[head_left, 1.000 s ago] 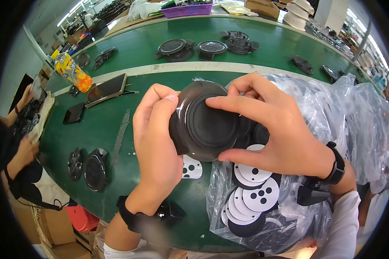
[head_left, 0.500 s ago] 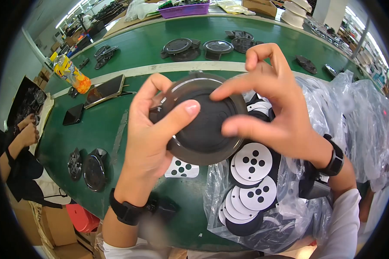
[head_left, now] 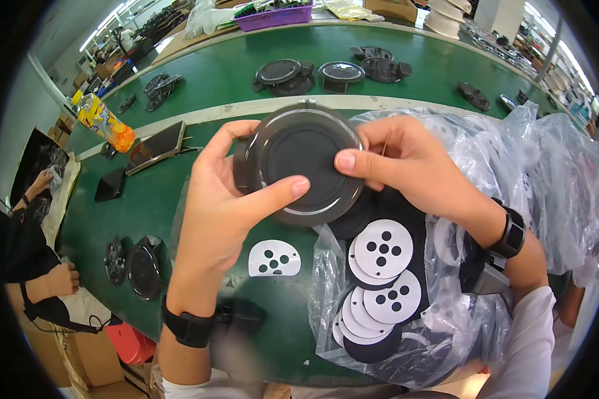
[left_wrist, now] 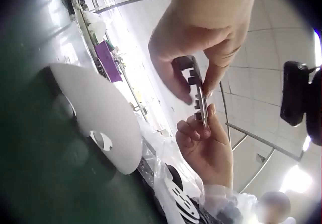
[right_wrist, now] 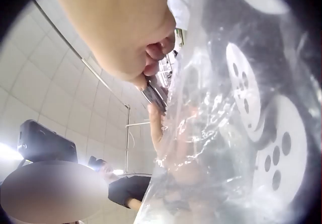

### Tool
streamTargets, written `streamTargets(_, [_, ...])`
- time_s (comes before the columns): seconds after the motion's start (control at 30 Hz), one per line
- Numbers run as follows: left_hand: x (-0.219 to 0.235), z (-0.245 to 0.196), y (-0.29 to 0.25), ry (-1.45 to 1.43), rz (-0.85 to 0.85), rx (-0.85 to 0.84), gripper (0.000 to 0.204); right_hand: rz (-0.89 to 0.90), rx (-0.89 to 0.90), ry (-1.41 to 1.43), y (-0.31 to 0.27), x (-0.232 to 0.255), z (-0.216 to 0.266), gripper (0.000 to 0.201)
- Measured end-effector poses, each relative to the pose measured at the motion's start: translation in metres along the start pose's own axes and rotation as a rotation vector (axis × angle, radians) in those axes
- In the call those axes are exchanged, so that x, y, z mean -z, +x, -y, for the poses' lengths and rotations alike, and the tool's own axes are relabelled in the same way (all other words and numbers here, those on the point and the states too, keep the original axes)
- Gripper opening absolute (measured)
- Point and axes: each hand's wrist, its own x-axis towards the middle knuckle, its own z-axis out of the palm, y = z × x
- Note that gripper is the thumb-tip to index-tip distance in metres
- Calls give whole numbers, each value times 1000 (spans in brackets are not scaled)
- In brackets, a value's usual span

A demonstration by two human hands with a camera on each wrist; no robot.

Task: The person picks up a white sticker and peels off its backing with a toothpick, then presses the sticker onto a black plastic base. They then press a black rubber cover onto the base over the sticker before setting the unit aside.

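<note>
A round dark plastic cover (head_left: 303,149) with a glossy rim and a matt black face is held up over the bench. My left hand (head_left: 213,199) grips its left side, thumb across the face and fingers behind. My right hand (head_left: 416,159) pinches the right edge, its thumb on the front and its fingers curled at the rim. Seen edge-on in the left wrist view, the cover (left_wrist: 200,95) has small tabs on its back and sits between both hands. Below it, white round stickers with black holes (head_left: 383,246) lie overlapping on a clear plastic bag (head_left: 469,319).
A white half-round piece with holes (head_left: 274,258) lies on the green bench (head_left: 293,319). Two dark round parts (head_left: 145,267) lie at left. Behind are phones (head_left: 156,147), a drink bottle (head_left: 104,122) and more covers (head_left: 278,70). Another person's hands (head_left: 61,279) are at the far left.
The left thumb has moved onto the cover's face. My right hand lifted off the face, fingers spread, and now pinches the right edge. The cover has turned and risen slightly, uncovering the half-round piece.
</note>
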Motion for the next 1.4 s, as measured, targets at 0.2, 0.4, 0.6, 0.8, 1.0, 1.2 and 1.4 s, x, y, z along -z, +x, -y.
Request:
streamTargets(0.2, [26, -8, 6, -45, 142, 319, 43, 292, -343, 329, -1, 4, -1, 32])
streamTargets(0.4, [34, 3, 12, 215, -161, 225, 41, 1, -244, 496, 7, 11, -13, 27])
streamTargets(0.6, [44, 0, 10, 526, -70, 170, 41, -94, -259, 520, 10, 16, -8, 25])
streamTargets(0.8, [46, -3, -3, 1104, 530, 129, 45, 142, -196, 399, 6, 9, -20, 24])
streamTargets(1.0, [36, 3, 0, 1071, 446, 251, 35, 157, -197, 348, 4, 6, -17, 26])
streamTargets(1.2, [38, 9, 5, 916, 445, 215, 29, -265, 236, -470, 25, 84, 65, 39])
streamTargets(1.4, [39, 9, 6, 858, 438, 247, 26, -202, -202, -1119, 90, 217, 28, 60])
